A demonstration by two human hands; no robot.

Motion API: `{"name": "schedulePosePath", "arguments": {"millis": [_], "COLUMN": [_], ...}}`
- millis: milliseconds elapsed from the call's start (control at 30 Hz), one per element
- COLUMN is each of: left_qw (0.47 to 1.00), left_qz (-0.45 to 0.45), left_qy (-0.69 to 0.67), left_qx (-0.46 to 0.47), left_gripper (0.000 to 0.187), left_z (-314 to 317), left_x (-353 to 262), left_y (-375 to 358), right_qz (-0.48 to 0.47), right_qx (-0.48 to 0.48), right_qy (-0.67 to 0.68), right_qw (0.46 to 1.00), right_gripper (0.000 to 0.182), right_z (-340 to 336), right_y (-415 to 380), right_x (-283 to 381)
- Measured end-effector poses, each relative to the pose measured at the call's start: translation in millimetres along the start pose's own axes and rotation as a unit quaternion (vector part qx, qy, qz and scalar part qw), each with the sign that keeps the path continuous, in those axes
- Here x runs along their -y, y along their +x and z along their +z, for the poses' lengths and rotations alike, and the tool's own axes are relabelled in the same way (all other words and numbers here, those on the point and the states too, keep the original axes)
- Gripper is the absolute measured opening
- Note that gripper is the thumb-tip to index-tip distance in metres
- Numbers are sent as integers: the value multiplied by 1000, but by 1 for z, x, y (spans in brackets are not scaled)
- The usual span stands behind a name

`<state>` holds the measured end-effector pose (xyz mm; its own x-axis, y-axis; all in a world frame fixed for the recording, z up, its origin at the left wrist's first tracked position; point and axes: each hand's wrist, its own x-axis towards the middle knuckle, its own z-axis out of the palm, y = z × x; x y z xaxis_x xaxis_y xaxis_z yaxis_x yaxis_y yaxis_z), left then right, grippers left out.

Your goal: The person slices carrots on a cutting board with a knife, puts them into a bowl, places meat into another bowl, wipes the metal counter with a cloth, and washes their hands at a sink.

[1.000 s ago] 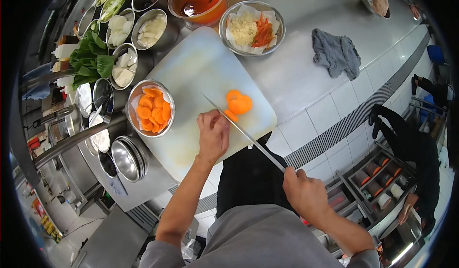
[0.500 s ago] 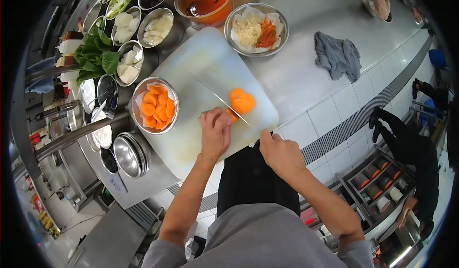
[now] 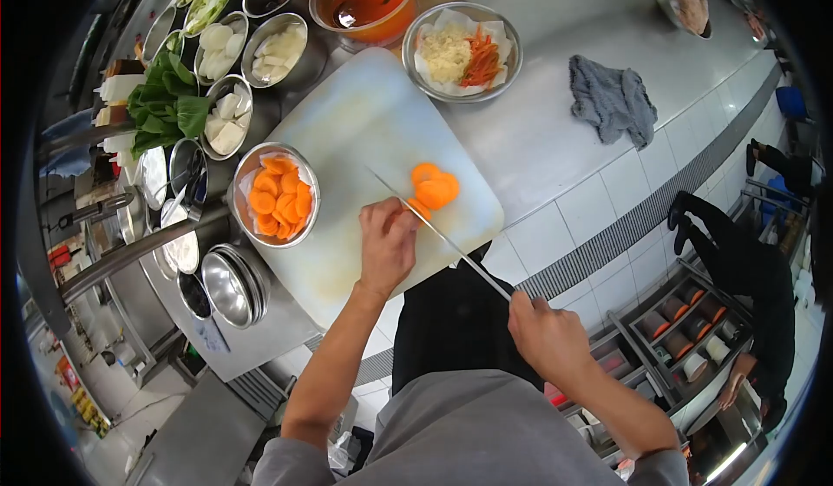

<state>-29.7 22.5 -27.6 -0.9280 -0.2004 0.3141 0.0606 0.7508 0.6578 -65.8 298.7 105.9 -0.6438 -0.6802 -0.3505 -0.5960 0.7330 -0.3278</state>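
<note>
My left hand (image 3: 387, 245) presses down on a piece of carrot (image 3: 417, 209) at the near right of the white cutting board (image 3: 347, 130). My right hand (image 3: 547, 338) grips the handle of a long knife (image 3: 438, 234), pulled back off the counter's edge toward my body; the blade slants across the carrot beside my left fingers. A small pile of cut carrot slices (image 3: 434, 187) lies just beyond the blade. A steel bowl of carrot slices (image 3: 276, 198) stands at the board's left edge.
Steel bowls with white slices (image 3: 276, 48), greens (image 3: 165, 104), shredded vegetables (image 3: 460, 52) and a red sauce (image 3: 364, 4) ring the board. Stacked empty bowls (image 3: 230, 286) sit near left. A grey cloth (image 3: 612, 95) lies on the counter. Another person (image 3: 746, 269) works at lower right.
My right hand has drawn the knife back toward my body, from beside my left hand to well off the counter's edge. My left hand stays on the carrot.
</note>
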Motion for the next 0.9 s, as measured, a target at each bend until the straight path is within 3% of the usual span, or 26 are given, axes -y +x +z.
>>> {"name": "schedulePosePath", "arguments": {"millis": [267,400,633,700,900], "left_qw": [1000,1000,1000,1000,999], "left_qz": [15,10,15,22,29], "left_qy": [-3,0,6,22,21], "left_qx": [3,-12,-5,-4,-3], "left_gripper": [33,32,34,38,38], "left_z": [-1,0,-6,-6,-5], "left_x": [3,-1,-6,-4,-1], "left_y": [-1,0,3,2,0], "right_qz": [-3,-1,13,15,27], "right_qx": [-46,-52,-39,3,27], "right_qy": [14,19,29,-3,-1], "right_qw": [999,998,999,1000,999], "right_gripper": [14,16,19,19,17], "right_z": [54,40,2,-3,-17], "right_y": [69,78,6,-11,-25], "right_x": [9,12,11,7,5]}}
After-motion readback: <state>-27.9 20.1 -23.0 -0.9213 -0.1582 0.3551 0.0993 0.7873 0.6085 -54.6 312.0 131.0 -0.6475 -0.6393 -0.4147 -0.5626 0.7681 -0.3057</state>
